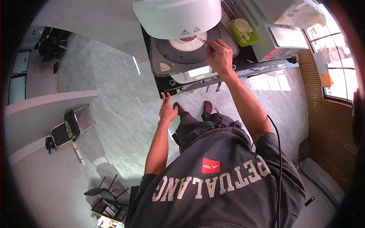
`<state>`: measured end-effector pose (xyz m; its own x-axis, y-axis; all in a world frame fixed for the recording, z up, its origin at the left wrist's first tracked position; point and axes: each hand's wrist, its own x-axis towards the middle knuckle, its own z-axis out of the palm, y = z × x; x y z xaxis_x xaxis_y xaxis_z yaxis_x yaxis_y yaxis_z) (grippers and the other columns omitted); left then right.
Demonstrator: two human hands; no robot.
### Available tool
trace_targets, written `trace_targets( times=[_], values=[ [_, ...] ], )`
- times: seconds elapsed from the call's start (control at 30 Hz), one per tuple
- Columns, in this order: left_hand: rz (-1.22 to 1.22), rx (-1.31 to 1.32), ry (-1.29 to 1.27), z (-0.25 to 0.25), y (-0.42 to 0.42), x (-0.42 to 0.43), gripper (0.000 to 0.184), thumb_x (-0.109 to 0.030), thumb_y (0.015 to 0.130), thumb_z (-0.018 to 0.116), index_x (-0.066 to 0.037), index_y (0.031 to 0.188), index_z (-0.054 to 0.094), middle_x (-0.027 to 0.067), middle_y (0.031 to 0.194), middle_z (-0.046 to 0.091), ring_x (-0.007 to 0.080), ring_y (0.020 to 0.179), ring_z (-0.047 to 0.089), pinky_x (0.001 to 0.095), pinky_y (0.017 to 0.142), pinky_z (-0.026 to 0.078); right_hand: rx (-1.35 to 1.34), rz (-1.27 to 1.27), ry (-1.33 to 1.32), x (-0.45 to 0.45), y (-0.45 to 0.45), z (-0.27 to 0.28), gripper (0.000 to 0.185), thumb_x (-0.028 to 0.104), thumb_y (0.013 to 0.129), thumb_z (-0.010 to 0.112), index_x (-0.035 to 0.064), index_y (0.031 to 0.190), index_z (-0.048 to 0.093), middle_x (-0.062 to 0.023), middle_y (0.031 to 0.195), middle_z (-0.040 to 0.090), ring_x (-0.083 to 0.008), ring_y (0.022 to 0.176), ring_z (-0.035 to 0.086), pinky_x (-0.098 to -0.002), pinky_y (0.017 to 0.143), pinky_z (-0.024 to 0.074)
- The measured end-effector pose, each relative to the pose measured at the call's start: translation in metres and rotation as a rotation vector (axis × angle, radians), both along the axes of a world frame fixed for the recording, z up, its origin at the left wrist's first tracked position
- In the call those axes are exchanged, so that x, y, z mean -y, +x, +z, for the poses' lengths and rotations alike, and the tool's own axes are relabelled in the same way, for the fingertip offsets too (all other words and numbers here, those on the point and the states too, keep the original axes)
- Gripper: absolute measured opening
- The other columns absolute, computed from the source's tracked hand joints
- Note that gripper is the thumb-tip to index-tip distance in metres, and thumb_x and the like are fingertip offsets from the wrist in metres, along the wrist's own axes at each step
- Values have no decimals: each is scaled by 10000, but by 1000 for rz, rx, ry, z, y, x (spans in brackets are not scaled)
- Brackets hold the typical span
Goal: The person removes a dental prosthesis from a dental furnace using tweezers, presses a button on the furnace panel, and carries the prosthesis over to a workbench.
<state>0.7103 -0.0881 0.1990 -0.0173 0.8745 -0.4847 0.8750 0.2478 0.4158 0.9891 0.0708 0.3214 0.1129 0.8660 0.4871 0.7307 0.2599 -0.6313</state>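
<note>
My right hand (220, 56) is closed around metal tweezers (200, 39). Their tips reach over a white round firing platform (187, 45), close to a small reddish piece (187, 38) partly hidden under a raised white furnace hood (178, 17). I cannot tell whether the tips touch that piece. My left hand (167, 109) has its fingers stretched out at the front left corner of the black bench (171, 90), holding nothing. The furnace base (161, 57) carries a beige piece (164, 67) at its front left and a lit display (199, 72) in front.
Right of the furnace, a green tray (247, 40) holds pale round items beside a grey machine (277, 41). A black cable (277, 152) hangs along my right side. Chairs (70, 131) stand to the left, and a window (336, 53) is at the right.
</note>
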Motion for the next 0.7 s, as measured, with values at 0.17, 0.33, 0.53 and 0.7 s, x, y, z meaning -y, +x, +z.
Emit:
trace_targets(
  times=[0.17, 0.33, 0.53, 0.7],
  values=[
    [-10, 8, 25, -6, -3, 1, 957, -217, 794, 705, -152, 1552, 125, 168, 1611, 27, 383, 1336, 417, 438, 1056, 417, -3, -25, 28, 3, 6, 0, 100, 110, 795, 671, 52, 873, 696, -124, 766, 605, -335, 680, 635, -420, 606, 518],
    [-22, 10, 22, -6, -4, 0, 958, -214, 794, 704, -147, 1553, 123, 180, 1609, 22, 384, 1341, 411, 436, 1056, 417, 21, -31, 25, 5, 10, 0, 107, 114, 799, 670, 47, 877, 699, -122, 773, 612, -323, 684, 641, -413, 605, 518],
    [-2, 29, 2, -2, -1, -1, 947, -215, 803, 702, -147, 1553, 128, 177, 1610, 21, 376, 1365, 380, 438, 1074, 399, -4, -50, 45, 6, 15, -1, 92, 110, 801, 667, 44, 858, 698, -118, 748, 603, -320, 665, 638, -397, 597, 516],
    [-23, -19, 35, -5, -1, 1, 910, -210, 816, 654, -171, 1555, 125, 130, 1621, 10, 357, 1332, 436, 439, 1034, 445, 1, -74, 22, 11, 27, 0, 105, 101, 802, 664, 47, 881, 706, -116, 746, 602, -314, 645, 633, -390, 589, 511]
  ],
)
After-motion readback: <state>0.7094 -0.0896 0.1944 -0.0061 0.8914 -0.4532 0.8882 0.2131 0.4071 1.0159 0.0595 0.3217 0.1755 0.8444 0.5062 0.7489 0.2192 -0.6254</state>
